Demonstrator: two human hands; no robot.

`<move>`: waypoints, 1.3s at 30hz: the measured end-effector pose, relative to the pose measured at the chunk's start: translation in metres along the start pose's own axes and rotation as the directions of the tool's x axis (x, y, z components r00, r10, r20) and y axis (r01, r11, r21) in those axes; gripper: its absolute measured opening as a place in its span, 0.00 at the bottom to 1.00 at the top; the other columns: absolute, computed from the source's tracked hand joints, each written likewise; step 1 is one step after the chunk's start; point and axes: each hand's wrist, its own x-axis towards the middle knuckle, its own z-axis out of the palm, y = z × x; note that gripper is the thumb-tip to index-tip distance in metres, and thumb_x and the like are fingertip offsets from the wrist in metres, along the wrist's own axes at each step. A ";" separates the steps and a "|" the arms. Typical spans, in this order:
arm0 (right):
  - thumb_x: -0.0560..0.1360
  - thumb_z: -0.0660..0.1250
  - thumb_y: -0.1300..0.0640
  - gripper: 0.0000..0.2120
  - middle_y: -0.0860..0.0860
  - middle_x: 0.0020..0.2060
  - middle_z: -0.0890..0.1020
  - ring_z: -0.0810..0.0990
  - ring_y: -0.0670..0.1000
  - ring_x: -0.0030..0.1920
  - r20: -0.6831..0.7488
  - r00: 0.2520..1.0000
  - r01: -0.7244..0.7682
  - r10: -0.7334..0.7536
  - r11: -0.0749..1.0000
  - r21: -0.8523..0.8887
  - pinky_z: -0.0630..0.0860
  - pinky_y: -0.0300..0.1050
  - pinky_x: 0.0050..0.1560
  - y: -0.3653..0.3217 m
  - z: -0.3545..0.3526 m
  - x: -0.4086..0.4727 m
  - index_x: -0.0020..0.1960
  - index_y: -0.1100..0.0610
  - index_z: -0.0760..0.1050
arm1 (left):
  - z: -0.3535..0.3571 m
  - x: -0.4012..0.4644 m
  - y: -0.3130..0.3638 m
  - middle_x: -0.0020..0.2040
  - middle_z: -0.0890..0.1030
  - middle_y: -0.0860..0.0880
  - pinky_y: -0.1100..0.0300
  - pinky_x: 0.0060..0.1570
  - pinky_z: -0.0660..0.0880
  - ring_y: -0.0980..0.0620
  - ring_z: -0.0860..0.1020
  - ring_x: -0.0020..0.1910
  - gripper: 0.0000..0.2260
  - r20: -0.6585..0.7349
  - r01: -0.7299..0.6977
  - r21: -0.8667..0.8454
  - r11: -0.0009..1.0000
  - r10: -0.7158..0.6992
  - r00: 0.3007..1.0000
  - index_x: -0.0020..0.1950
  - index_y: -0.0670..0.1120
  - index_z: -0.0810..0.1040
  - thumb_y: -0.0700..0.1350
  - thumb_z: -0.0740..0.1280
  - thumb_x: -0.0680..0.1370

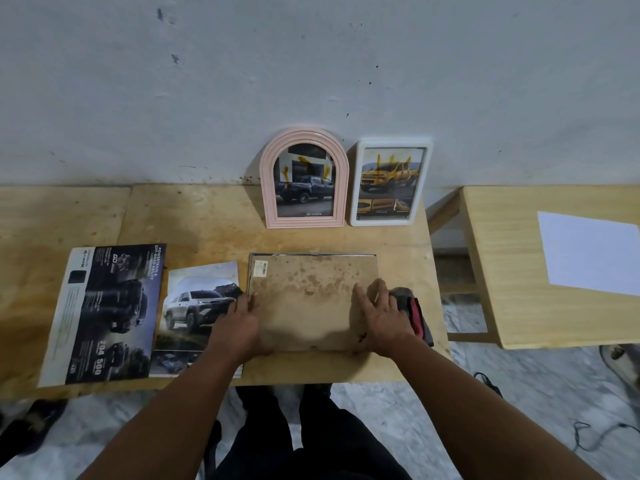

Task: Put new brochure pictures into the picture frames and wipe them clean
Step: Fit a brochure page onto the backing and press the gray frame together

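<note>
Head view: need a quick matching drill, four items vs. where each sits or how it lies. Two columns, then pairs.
Items:
1. pink arched frame
2. white rectangular frame
3. face-down frame
4. white sheet of paper

Places or states:
A. flat on the separate table to the right
B. leaning on the wall, yellow truck picture inside
C. flat on the table, back up, under the left hand and right hand
D. leaning on the wall, dark truck picture inside

Pairs: 1-D, 2-B, 3-C, 4-A
</note>
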 end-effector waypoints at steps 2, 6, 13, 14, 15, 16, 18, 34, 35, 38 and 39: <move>0.65 0.77 0.33 0.65 0.60 0.80 0.34 0.55 0.67 0.77 -0.001 1.000 -0.006 0.006 1.000 -0.001 0.73 0.64 0.66 -0.001 0.000 -0.001 0.80 0.43 0.30 | 0.001 -0.001 -0.002 0.80 0.58 0.44 0.45 0.69 0.72 0.42 0.63 0.77 0.58 -0.019 -0.004 0.005 1.000 0.004 1.000 0.84 0.45 0.52 0.69 0.76 0.66; 0.65 0.76 0.32 0.65 0.59 0.79 0.31 0.58 0.65 0.75 -0.006 1.000 -0.011 0.011 1.000 -0.020 0.72 0.64 0.66 0.000 0.002 -0.004 0.79 0.42 0.29 | 0.000 -0.004 -0.004 0.78 0.61 0.45 0.47 0.67 0.73 0.44 0.66 0.74 0.54 -0.039 -0.024 0.035 0.999 0.026 0.999 0.83 0.45 0.57 0.70 0.76 0.67; 0.65 0.72 0.27 0.64 0.58 0.78 0.28 0.57 0.64 0.75 0.012 1.000 -0.007 0.008 0.997 -0.074 0.69 0.65 0.67 0.000 0.002 -0.006 0.79 0.42 0.28 | -0.014 -0.004 -0.005 0.72 0.67 0.45 0.47 0.64 0.76 0.44 0.72 0.68 0.46 -0.009 -0.040 0.122 0.992 0.042 0.999 0.78 0.44 0.68 0.69 0.75 0.69; 0.64 0.72 0.26 0.65 0.58 0.78 0.28 0.57 0.64 0.75 0.014 1.000 -0.006 0.007 0.997 -0.081 0.69 0.65 0.67 0.000 0.001 -0.006 0.79 0.42 0.28 | -0.016 -0.004 -0.006 0.73 0.67 0.45 0.47 0.63 0.76 0.44 0.72 0.69 0.46 0.003 -0.047 0.138 0.989 0.047 0.999 0.78 0.44 0.67 0.69 0.75 0.69; 0.64 0.72 0.25 0.65 0.59 0.78 0.28 0.57 0.64 0.75 0.014 1.000 -0.005 0.007 0.996 -0.088 0.68 0.65 0.68 0.000 0.000 -0.006 0.79 0.42 0.28 | -0.017 -0.004 -0.007 0.73 0.66 0.45 0.47 0.64 0.76 0.44 0.72 0.69 0.47 0.014 -0.055 0.155 0.986 0.053 0.998 0.79 0.44 0.66 0.70 0.75 0.69; 0.63 0.71 0.25 0.65 0.59 0.78 0.29 0.57 0.65 0.75 0.015 1.000 -0.006 0.008 0.995 -0.097 0.68 0.66 0.68 0.000 -0.001 -0.006 0.79 0.43 0.29 | -0.017 -0.004 -0.007 0.74 0.65 0.45 0.47 0.64 0.75 0.44 0.71 0.70 0.49 0.023 -0.061 0.169 0.984 0.058 0.998 0.80 0.44 0.64 0.70 0.75 0.69; 0.63 0.71 0.24 0.65 0.59 0.79 0.29 0.56 0.66 0.76 0.025 1.000 -0.006 0.009 0.993 -0.119 0.66 0.66 0.69 0.000 -0.002 -0.005 0.80 0.43 0.30 | -0.017 -0.005 -0.006 0.74 0.65 0.44 0.47 0.65 0.74 0.43 0.69 0.72 0.51 0.032 -0.067 0.197 0.978 0.062 0.998 0.82 0.44 0.60 0.70 0.75 0.69; 0.62 0.69 0.23 0.54 0.57 0.79 0.55 0.58 0.64 0.77 -0.123 0.992 -0.033 0.032 0.999 -0.003 0.65 0.70 0.70 -0.008 -0.051 0.041 0.77 0.48 0.53 | -0.041 0.026 -0.004 0.85 0.45 0.42 0.39 0.75 0.63 0.37 0.54 0.82 0.53 -0.060 -0.059 0.076 0.995 0.063 0.996 0.84 0.51 0.51 0.71 0.74 0.69; 0.62 0.72 0.25 0.56 0.56 0.81 0.50 0.53 0.64 0.79 -0.083 0.996 -0.030 0.032 0.999 0.019 0.61 0.71 0.72 -0.004 -0.052 0.045 0.78 0.46 0.49 | -0.046 0.034 -0.006 0.85 0.40 0.43 0.38 0.76 0.61 0.38 0.50 0.83 0.56 -0.033 -0.077 0.076 0.994 0.080 0.996 0.85 0.51 0.46 0.70 0.75 0.69; 0.58 0.75 0.26 0.63 0.52 0.81 0.41 0.49 0.64 0.80 -0.036 0.998 -0.041 0.042 0.998 0.049 0.59 0.73 0.73 0.007 -0.045 0.053 0.79 0.42 0.41 | -0.058 0.056 -0.011 0.85 0.35 0.46 0.37 0.77 0.59 0.39 0.46 0.84 0.59 -0.011 -0.089 0.037 0.995 0.089 0.996 0.85 0.52 0.42 0.69 0.77 0.68; 0.57 0.76 0.26 0.65 0.52 0.81 0.40 0.50 0.64 0.80 -0.036 0.999 -0.037 0.038 0.998 0.053 0.60 0.73 0.72 0.009 -0.043 0.053 0.79 0.41 0.38 | -0.062 0.060 -0.012 0.85 0.35 0.47 0.37 0.78 0.59 0.39 0.46 0.84 0.60 -0.011 -0.094 0.024 0.995 0.094 0.995 0.85 0.52 0.41 0.69 0.77 0.68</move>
